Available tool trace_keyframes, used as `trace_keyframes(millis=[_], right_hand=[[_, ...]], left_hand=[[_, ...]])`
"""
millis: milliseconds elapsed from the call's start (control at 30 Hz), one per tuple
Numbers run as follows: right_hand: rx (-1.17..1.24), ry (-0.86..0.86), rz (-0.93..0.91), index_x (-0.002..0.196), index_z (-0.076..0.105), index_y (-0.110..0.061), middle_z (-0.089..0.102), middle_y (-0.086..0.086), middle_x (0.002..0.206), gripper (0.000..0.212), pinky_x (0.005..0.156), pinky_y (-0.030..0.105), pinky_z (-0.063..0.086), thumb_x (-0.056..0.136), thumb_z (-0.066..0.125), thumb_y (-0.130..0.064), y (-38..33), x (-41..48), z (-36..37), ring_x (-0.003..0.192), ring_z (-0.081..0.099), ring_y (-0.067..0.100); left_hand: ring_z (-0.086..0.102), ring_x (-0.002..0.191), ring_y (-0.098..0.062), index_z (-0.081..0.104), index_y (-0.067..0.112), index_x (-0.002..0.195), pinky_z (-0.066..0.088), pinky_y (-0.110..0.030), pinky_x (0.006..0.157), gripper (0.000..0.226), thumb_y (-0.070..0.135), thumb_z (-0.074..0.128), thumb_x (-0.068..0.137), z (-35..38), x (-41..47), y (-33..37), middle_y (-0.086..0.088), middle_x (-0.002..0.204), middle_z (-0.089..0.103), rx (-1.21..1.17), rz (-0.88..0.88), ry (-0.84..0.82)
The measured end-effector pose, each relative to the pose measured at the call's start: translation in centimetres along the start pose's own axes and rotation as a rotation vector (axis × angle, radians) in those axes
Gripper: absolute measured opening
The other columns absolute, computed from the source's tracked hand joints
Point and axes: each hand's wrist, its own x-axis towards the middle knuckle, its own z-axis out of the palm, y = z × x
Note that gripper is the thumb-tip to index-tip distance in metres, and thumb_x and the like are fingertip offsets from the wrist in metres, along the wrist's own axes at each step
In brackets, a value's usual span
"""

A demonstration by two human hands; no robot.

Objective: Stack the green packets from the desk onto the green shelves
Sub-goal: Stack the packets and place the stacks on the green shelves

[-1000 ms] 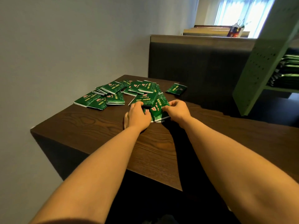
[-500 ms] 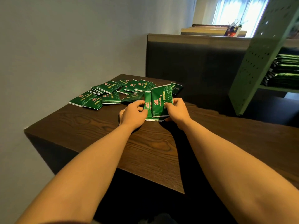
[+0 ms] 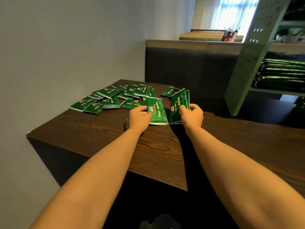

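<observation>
Gathering step: left hand (image 3: 140,119) pinches one glossy green foil packet (image 3: 156,111); right hand (image 3: 193,116) grips an upright green packet bundle (image 3: 179,103). Next, probably merge both, then carry to the pale-green perforated metal shelves (image 3: 247,63).

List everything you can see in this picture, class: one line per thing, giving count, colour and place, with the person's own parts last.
loose packets: many, green, scattered on the desk's far left
desk: one, dark brown wood, against the wall
shelves: one unit, light green, right
shelved packets: a stack, green, on the shelf
bench back: one, dark, behind the desk
left hand: holds a packet
right hand: holds a bundle upright
</observation>
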Motion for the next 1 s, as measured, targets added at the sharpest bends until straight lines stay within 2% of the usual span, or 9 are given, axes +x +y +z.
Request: trace_keyframes(millis=[133,233,333,533,600,700,833,900,1000], right_hand=[[0.138,-0.006,0.039,0.088,0.041,-0.019,0.048,0.001,0.087,0.018,0.068,0.031,0.041,0.099,0.055,-0.016,0.1,0.5,-0.5,0.082,0.049,0.018],[0.26,-0.028,0.15,0.096,0.039,-0.015,0.049,0.008,0.093,0.011,0.078,0.041,0.047,0.1,0.046,-0.007,-0.5,0.6,-0.9,0.09,0.054,0.026],[0.346,-0.103,0.225,0.106,0.041,-0.011,0.055,0.012,0.097,0.008,0.072,0.04,0.055,0.103,0.043,-0.004,-1.3,0.6,-1.5,0.081,0.063,0.024],[0.23,-0.27,0.223,0.114,0.053,-0.003,0.054,0.016,0.094,0.018,0.067,0.039,0.049,0.098,0.056,-0.011,-3.3,0.5,-0.5,0.08,0.06,0.026],[0.219,-0.328,0.226,0.104,0.053,-0.006,0.056,0.014,0.088,0.007,0.065,0.036,0.049,0.1,0.055,-0.011,-3.7,-0.1,0.2,0.072,0.06,0.023],[0.243,-0.363,0.264,0.096,0.063,-0.01,0.07,0.009,0.088,0.014,0.083,0.042,0.057,0.103,0.051,-0.015,-3.7,-0.7,1.4,0.081,0.069,0.026],[0.185,-0.401,0.26,0.096,0.067,-0.014,0.075,0.009,0.094,0.015,0.093,0.045,0.059,0.103,0.055,-0.015,-3.4,-1.0,2.4,0.091,0.073,0.028],[0.145,-0.437,0.25,0.103,0.067,-0.012,0.074,0.012,0.103,0.016,0.096,0.048,0.058,0.104,0.051,-0.014,-3.3,-1.2,3.0,0.1,0.073,0.031],[0.162,-0.479,0.246,0.133,0.053,-0.004,0.071,0.015,0.115,0.03,0.079,0.044,0.063,0.105,0.049,-0.013,-3.7,-1.7,4.0,0.102,0.073,0.031]], left_hand=[[0.065,0.098,-0.016,0.062,0.009,0.13,0.051,-0.027,0.089,0.044,0.009,0.07,0.087,0.2,0.2,-0.3,-0.007,0.112,0.071,-0.008,0.01,-0.003],[0.06,0.084,-0.008,0.063,0.009,0.129,0.041,-0.001,0.061,0.04,0.008,0.069,0.089,0.3,0.0,0.0,-0.004,0.108,0.07,0.024,0.017,0.002],[0.056,0.081,-0.006,0.064,0.01,0.128,0.037,0.001,0.05,0.039,0.01,0.068,0.09,0.3,-0.1,0.1,-0.003,0.108,0.069,0.032,0.023,0.01],[0.061,0.086,-0.005,0.065,0.012,0.128,0.044,-0.023,0.082,0.041,0.012,0.071,0.087,-0.2,-0.1,-0.1,0.006,0.095,0.065,0.029,0.035,-0.025],[0.057,0.079,0.002,0.064,0.011,0.128,0.045,-0.019,0.078,0.041,0.011,0.07,0.088,-0.4,-0.2,-0.2,0.002,0.1,0.066,0.022,0.044,-0.031],[0.056,0.076,0.005,0.062,0.008,0.13,0.042,-0.003,0.059,0.041,0.009,0.069,0.089,-0.9,-0.5,-0.3,0.0,0.099,0.065,-0.005,0.054,-0.013],[0.059,0.102,-0.011,0.062,0.007,0.131,0.044,-0.016,0.083,0.043,0.01,0.07,0.089,-1.3,-0.6,0.4,-0.008,0.126,0.065,-0.039,0.034,-0.058],[0.055,0.116,-0.014,0.062,0.008,0.131,0.039,-0.021,0.092,0.042,0.011,0.069,0.09,-1.6,-0.3,0.6,-0.007,0.133,0.061,-0.055,0.014,-0.111],[0.053,0.124,-0.016,0.062,0.011,0.131,0.041,-0.027,0.101,0.039,0.012,0.066,0.092,-2.4,0.4,0.9,-0.006,0.135,0.06,-0.111,-0.018,-0.144]])
